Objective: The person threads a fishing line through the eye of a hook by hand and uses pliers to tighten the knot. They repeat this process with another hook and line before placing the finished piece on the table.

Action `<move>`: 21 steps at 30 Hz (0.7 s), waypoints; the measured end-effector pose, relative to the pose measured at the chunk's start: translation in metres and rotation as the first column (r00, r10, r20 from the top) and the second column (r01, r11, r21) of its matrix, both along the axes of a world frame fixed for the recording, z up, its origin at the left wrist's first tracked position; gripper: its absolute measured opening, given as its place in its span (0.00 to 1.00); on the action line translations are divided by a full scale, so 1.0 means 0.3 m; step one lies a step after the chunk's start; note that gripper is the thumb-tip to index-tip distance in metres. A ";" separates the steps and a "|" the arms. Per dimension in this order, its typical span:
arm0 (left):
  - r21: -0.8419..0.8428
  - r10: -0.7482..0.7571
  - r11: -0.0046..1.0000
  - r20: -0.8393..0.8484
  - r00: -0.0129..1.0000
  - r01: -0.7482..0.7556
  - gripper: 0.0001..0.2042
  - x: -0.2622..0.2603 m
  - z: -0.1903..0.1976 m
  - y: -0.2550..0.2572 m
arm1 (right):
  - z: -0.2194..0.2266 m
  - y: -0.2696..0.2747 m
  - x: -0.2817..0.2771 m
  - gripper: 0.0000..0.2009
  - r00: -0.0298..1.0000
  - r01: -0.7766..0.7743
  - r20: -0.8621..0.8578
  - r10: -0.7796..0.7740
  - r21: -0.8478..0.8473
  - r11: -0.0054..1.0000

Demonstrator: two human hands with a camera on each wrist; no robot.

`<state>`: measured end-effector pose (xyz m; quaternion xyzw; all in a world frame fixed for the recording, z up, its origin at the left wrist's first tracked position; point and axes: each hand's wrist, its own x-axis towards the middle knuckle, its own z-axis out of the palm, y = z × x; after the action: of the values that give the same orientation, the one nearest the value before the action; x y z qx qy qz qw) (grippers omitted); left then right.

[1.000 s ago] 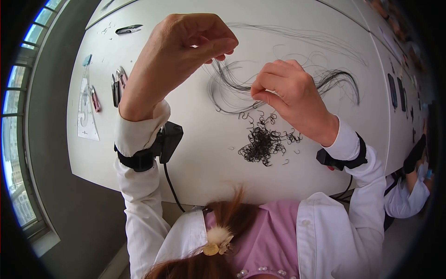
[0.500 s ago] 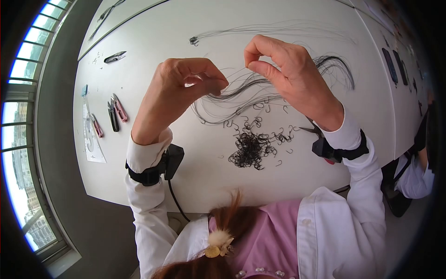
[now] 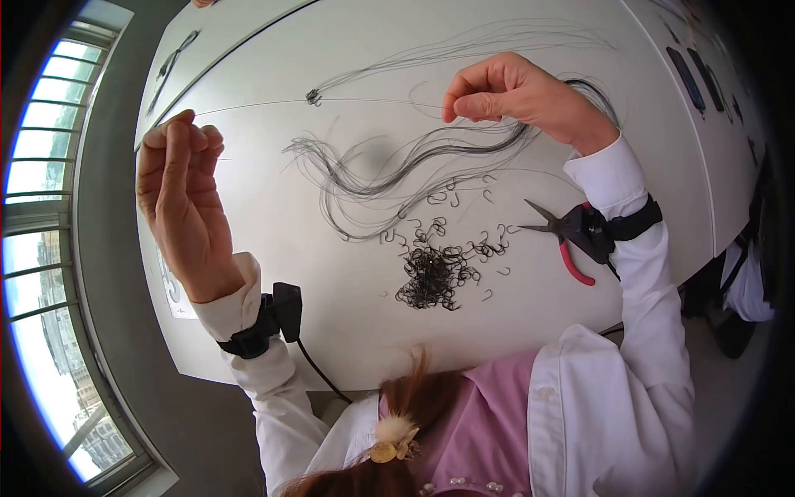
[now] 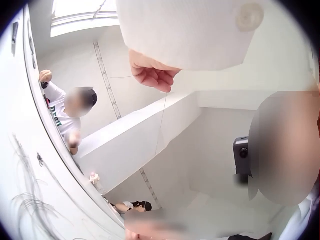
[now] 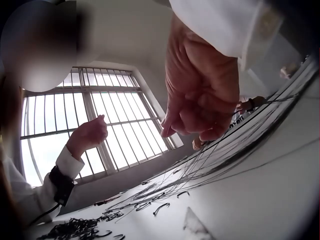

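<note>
A thin fishing line (image 3: 252,104) stretches above the table between my two hands. My left hand (image 3: 186,207), raised at the far left, pinches one end, with a short tail of line poking out beside the fingers. At the other end my right hand (image 3: 517,95) pinches the line between thumb and curled forefinger. Below lies a wavy bundle of dark lines (image 3: 431,153) on the table. A small clump of tied hooks (image 3: 313,97), its lines trailing right, sits farther back. Nearer my body is a heap of loose black fish hooks (image 3: 431,277).
Pliers (image 3: 571,228) with a red handle lie under my right wrist, partly covered by the wrist camera. A clear plastic ruler (image 3: 176,290) shows behind my left forearm. Dark phone-like objects (image 3: 686,79) lie at the far right, and other people (image 4: 75,107) sit across the table.
My left hand has swung far left and turned palm up, drawing the line out straight. My right hand stays near the middle. The pliers have come into fuller view.
</note>
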<state>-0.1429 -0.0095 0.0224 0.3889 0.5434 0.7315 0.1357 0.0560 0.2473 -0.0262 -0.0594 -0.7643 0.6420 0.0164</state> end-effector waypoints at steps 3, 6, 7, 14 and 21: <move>0.173 -0.003 0.985 0.082 0.997 -0.011 0.08 -0.043 0.071 -0.080 | -0.018 0.012 -0.012 0.07 0.998 -0.038 0.046 0.036 0.037 0.999; 0.339 -0.008 0.939 0.167 0.986 -0.050 0.08 -0.043 0.136 -0.147 | -0.039 0.029 -0.007 0.07 0.998 -0.013 0.061 0.005 0.132 0.991; 0.339 -0.006 0.939 0.168 0.986 -0.052 0.08 -0.050 0.152 -0.179 | -0.044 0.036 -0.003 0.06 0.998 0.049 0.035 -0.059 0.225 0.973; 0.475 -0.064 0.880 0.069 0.996 0.024 0.04 -0.090 0.247 -0.433 | -0.059 0.111 0.031 0.06 0.975 0.219 -0.033 -0.222 0.348 0.912; 0.329 0.839 0.543 -0.242 0.487 -0.772 0.08 -0.017 0.308 -0.571 | -0.071 0.136 0.038 0.05 0.957 0.237 0.015 -0.289 0.533 0.812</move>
<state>-0.1481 -0.1807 0.1149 0.2289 0.6100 0.6653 -0.3646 0.0676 0.2880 -0.0474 -0.1879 -0.8947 0.3964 0.0843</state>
